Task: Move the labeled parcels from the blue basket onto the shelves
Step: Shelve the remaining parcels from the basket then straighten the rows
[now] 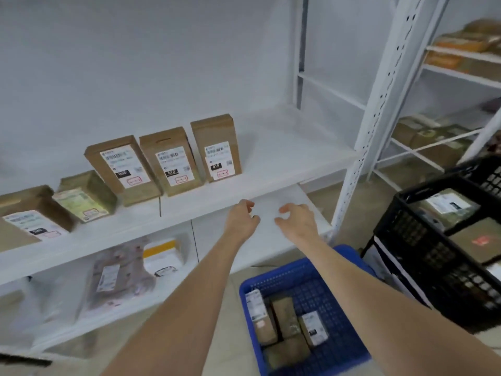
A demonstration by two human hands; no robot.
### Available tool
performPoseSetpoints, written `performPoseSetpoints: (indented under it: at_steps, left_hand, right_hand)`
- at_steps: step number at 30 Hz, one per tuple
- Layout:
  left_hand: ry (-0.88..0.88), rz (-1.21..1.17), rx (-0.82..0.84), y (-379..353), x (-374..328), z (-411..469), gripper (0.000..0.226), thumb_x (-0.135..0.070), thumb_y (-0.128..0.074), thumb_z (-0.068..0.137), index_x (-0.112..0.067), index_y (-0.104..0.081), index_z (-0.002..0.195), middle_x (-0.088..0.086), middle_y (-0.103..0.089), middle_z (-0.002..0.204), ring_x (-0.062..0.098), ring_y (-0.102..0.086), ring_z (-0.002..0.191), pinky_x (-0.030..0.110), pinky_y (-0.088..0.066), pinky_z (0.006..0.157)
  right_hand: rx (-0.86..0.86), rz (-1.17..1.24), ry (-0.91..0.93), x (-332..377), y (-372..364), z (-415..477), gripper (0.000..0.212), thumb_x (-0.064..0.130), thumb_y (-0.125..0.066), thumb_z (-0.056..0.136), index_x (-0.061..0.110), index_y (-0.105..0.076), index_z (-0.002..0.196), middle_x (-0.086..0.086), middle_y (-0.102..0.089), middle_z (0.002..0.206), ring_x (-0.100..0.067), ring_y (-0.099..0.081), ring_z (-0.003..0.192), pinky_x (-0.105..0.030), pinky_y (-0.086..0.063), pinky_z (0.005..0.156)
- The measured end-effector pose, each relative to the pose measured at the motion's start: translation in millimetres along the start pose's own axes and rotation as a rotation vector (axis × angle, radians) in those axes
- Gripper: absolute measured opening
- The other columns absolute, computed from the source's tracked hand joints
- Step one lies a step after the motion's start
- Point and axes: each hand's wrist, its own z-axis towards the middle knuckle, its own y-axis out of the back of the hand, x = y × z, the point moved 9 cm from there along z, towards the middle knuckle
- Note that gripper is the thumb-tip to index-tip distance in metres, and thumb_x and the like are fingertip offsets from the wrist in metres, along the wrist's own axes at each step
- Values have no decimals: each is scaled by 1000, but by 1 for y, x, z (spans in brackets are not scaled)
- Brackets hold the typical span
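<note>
White shelves point(284, 164) stand against a pale wall point(135, 63), three labeled parcels point(170, 161) upright on one. Left hand point(241, 218) and right hand point(296, 221) hover empty, fingers loosely curled; more parcels point(283, 316) lie in the blue basket point(284, 270).

White upper shelf point(284, 158), bearing three upright labeled cardboard parcels point(169, 161) and flatter parcels point(81, 198) at left; lower shelf point(271, 248), with plastic-bagged parcels point(119, 278); floor point(320, 195), bearing blue basket point(271, 272).

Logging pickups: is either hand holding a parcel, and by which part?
Nothing is held. The left hand and right hand are both empty, fingers loosely curled, before the shelf edge.
</note>
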Motion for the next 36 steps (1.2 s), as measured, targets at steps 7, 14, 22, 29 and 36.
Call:
performPoseSetpoints:
  at_steps: [7,14,22,29,36]
  left_hand:
    - [222,-10,126,-149,45,28,44,-15,-58,89,-11,-46,131,7,-55,128,22,-57,108,26,-45,85]
    - [422,-76,170,-266,147,59,25,-13,-52,93,-13,-53,118,4,-58,101,22,-54,90,29,-43,75]
    - [584,-35,294,-434,307,68,49,-15,-46,96,-6,-32,142,11,-45,140,28,-49,122,32,-41,93]
    - [749,-39,259,-520,420,90,56,-18,-42,96,-2,-23,146,23,-32,146,39,-41,128,39,-37,102]
    - [801,-91,151,-551,479,125,50,-25,-36,99,-1,-27,143,23,-38,142,38,-39,128,39,-35,105]
  right_hand:
    - [183,-36,-52,-129,-56,62,29,27,-52,92,24,-55,121,-3,-52,125,-21,-55,106,-30,-48,81]
    - [303,56,-185,-248,-157,93,50,16,-47,97,24,-32,144,-8,-42,140,-23,-55,110,-36,-51,80]
    - [481,168,-449,-417,-335,113,67,28,-50,97,23,-12,152,-9,-36,150,-28,-46,128,-44,-43,102]
    - [605,366,-634,-509,-466,130,56,29,-36,103,13,-16,153,-7,-23,157,-27,-30,139,-30,-30,104]
    - [582,474,-624,-543,-533,154,64,46,-39,99,24,-14,153,-7,-24,157,-30,-28,141,-49,-29,113]
